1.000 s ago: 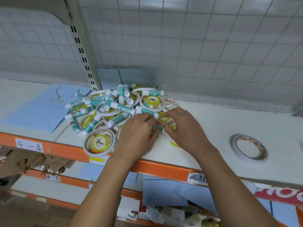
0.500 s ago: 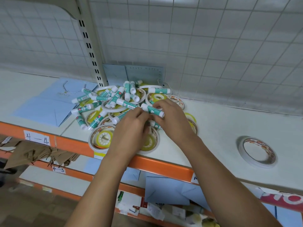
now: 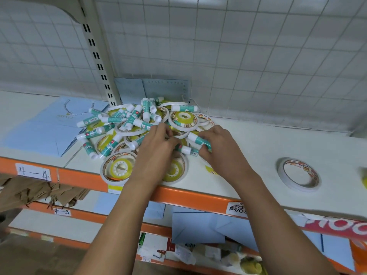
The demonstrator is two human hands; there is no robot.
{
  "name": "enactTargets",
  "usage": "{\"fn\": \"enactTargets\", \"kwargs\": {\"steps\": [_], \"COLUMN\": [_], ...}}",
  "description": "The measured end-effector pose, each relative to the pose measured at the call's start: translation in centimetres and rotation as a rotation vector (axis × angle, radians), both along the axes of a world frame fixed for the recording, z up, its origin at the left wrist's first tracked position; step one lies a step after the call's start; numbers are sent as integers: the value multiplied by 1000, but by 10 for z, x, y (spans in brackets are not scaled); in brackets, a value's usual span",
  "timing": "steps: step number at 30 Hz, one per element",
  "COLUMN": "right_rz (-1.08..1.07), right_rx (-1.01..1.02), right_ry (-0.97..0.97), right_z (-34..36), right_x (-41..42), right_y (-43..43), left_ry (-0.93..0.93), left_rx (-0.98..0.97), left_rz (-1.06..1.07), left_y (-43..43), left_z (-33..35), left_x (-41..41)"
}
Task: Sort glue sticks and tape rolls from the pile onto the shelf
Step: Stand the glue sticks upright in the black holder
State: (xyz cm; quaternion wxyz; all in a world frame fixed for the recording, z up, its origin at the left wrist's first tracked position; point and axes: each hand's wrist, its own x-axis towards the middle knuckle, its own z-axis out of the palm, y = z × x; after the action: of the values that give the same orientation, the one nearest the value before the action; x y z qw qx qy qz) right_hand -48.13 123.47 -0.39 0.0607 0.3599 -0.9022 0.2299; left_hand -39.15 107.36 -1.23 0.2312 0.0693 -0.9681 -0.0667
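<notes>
The right hand (image 3: 220,149) has just lifted a white-capped teal plastic glue stick (image 3: 196,140) clear at the right edge of the mixed pile (image 3: 129,124) on the white shelf board (image 3: 258,147) and grips it, while the left hand (image 3: 156,147) digs in with curled fingers, its hold unclear, so sorting has barely begun.

Glue sticks (image 3: 141,124): roughly eighteen visible in pile (image 3: 127,133); overlap stops you getting an exact count. Two of them at your right hand (image 3: 220,149), on pile's right edge. Tape rolls (image 3: 183,120): about nine in pile, several half buried. Lone tape roll (image 3: 299,174): one, well right of pile. Handwritten labels (image 3: 32,171): two, below-left of pile. Printed label (image 3: 237,210): one, below-right of pile.
</notes>
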Motion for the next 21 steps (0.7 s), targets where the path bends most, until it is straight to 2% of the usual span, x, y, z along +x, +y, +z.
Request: {"fn": "enactTargets", "kwargs": {"steps": [4,10,21], "right_rz": [-38,-200,-531], "right_rx": [-95,-108,-59], "right_ry": [-28,11,8], "right_z": [4,7,10], "right_x": [8,20,32], "right_y": [29,94,271], "left_ry": [-29,-29,-68], "left_rx": [8,52,39], "left_rz": [-100,-256,-538], "left_y": [19,76,243], "left_z": [8,7,11], "left_x": [-8,-17,-57]}}
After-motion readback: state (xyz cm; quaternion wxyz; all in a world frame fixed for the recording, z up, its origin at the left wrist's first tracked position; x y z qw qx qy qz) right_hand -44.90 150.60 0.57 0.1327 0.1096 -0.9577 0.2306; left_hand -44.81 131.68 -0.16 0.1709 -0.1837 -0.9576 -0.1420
